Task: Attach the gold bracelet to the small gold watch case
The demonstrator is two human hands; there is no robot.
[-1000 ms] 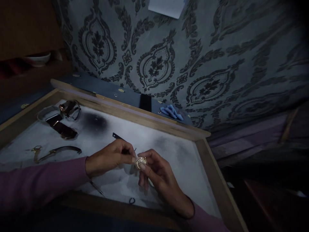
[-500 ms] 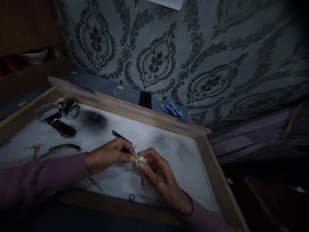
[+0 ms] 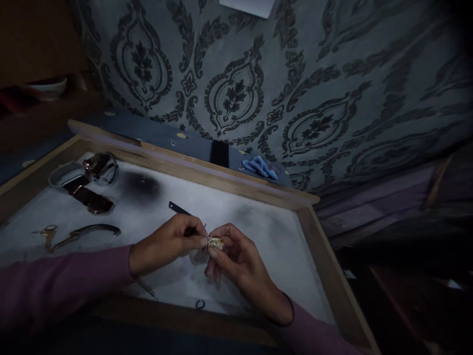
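Observation:
My right hand [image 3: 240, 261] grips a small gold-coloured watch case [image 3: 216, 243] between thumb and fingers, tilted over the tray. At the left edge of the case, my left hand [image 3: 175, 241] is closed in a pinch; what sits between its fingertips is too small to tell. Behind my left hand a flat black strip with a hole [image 3: 178, 207] lies on the white tray lining. A thin metal tool [image 3: 148, 288] lies below my left wrist, partly hidden. Nearer the front edge is a small black ring-shaped piece [image 3: 200, 304].
A shallow wooden tray [image 3: 325, 261] surrounds the work. At its left lie several watches [image 3: 90, 197], a curved dark strap [image 3: 96, 228] and a gold-coloured piece [image 3: 49, 234]. Beyond the back rim are a blue cloth [image 3: 260, 166] and a patterned wall covering [image 3: 236, 93].
The watch case has turned in my right hand, from its round face showing to a more edge-on view. Both hands stay close together; the whole view has shifted slightly.

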